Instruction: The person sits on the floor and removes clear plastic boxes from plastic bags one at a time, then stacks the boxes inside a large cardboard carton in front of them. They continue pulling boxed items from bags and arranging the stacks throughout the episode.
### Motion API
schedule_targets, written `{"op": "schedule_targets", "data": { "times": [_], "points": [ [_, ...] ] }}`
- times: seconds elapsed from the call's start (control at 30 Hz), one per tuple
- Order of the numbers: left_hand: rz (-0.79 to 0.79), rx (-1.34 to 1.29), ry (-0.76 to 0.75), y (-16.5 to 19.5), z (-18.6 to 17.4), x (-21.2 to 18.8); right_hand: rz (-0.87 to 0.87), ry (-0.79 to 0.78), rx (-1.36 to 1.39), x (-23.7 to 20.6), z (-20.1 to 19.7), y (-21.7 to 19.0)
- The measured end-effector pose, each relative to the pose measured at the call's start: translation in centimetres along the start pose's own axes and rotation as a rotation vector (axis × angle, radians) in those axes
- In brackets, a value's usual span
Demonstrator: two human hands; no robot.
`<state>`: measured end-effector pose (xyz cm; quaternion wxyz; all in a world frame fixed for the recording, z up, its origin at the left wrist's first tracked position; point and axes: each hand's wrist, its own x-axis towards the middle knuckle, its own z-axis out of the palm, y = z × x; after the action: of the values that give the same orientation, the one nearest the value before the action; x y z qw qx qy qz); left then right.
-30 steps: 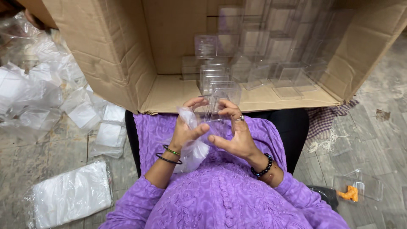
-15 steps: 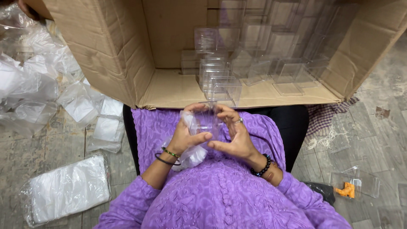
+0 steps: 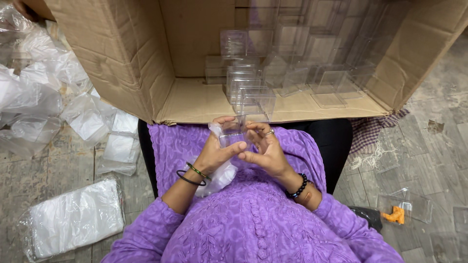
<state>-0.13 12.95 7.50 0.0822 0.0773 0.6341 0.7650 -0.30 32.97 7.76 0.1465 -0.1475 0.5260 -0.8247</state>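
Observation:
Over my lap, both hands hold a small clear plastic box. My left hand grips its left side and also pinches a crumpled clear plastic bag that hangs below the palm. My right hand, with a ring on one finger, closes on the box's right side. Just ahead lies a big cardboard carton on its side, open toward me, with several clear plastic boxes stacked inside.
Loose clear plastic bags litter the floor at the left. A flat pack of white bags lies at the lower left. A clear box holding something orange sits on the floor at the right, next to a checked cloth.
My hands have drawn together around the clear box and lifted it slightly toward the carton. The view has shifted a little to the right.

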Motion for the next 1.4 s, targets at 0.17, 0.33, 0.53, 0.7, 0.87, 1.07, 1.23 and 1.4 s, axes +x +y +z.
{"op": "schedule_targets", "data": {
  "times": [0.17,0.33,0.53,0.7,0.87,1.07,1.23,1.4],
  "points": [
    [-0.058,-0.091,-0.055,1.3,-1.0,-0.3,0.057,-0.033,-0.240,0.5,1.1,-0.8],
    [-0.154,0.414,0.128,5.1,-2.2,0.1,-0.216,0.021,-1.033,2.7,1.0,-2.5],
    [-0.233,0.485,0.020,5.6,-7.3,2.1,-0.551,-0.178,-1.145,5.2,1.7,-3.1],
    [-0.191,0.199,0.369,1.9,-15.7,9.9,-0.412,0.077,-1.030,5.4,0.1,-3.1],
    [-0.373,0.530,0.162,-3.8,-18.8,17.8,-0.345,0.131,-1.001,4.2,-1.6,-2.4],
    [-0.411,0.978,0.241,-6.5,-15.3,20.7,-0.208,0.179,-1.024,3.1,-2.8,-2.2],
    [-0.566,1.013,0.312,-4.7,-14.0,20.2,-0.240,0.152,-1.065,3.6,-2.8,-2.0],
    [-0.019,0.178,0.504,-2.5,-10.1,15.2,-0.223,0.196,-0.960,4.6,-2.4,-2.3]
  ]
}}
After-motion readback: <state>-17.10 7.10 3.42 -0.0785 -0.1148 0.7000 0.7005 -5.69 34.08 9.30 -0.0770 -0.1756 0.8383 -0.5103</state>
